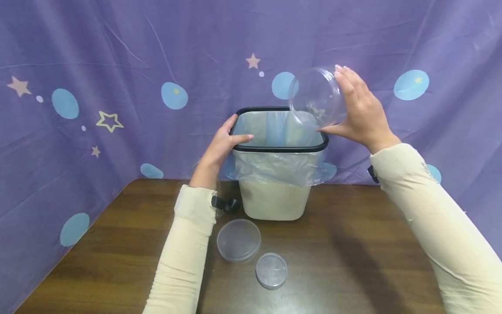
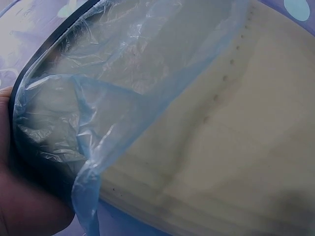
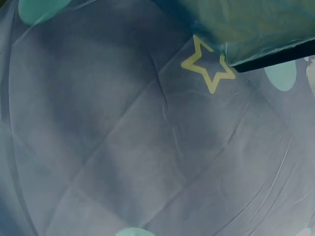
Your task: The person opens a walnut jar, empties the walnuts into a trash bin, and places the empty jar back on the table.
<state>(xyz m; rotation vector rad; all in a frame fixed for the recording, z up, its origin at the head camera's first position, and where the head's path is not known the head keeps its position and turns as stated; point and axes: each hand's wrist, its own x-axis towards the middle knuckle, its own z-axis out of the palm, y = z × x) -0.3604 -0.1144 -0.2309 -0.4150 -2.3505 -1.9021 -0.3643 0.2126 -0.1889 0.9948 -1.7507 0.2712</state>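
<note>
In the head view a cream trash bin [image 1: 274, 198] with a black rim [image 1: 280, 149] stands upright, lined with a thin bluish plastic bag [image 1: 274, 168] folded over its edge. My left hand [image 1: 225, 144] grips the rim at the left, thumb on the inner side. The left wrist view shows part of that hand [image 2: 29, 201] against the rim and the bag's loose fold. Above the bin's right side, my right hand [image 1: 362, 109] holds a clear plastic jar [image 1: 317, 98] tilted sideways, its mouth facing left. The right wrist view shows neither hand nor jar, only the bin's corner.
Two round clear lids lie on the brown wooden table [image 1: 337, 270] before the bin, a larger lid [image 1: 239, 240] and a smaller lid [image 1: 272, 270]. Something transparent is partly hidden behind the left wrist. A purple patterned curtain [image 1: 211, 39] hangs close behind the bin.
</note>
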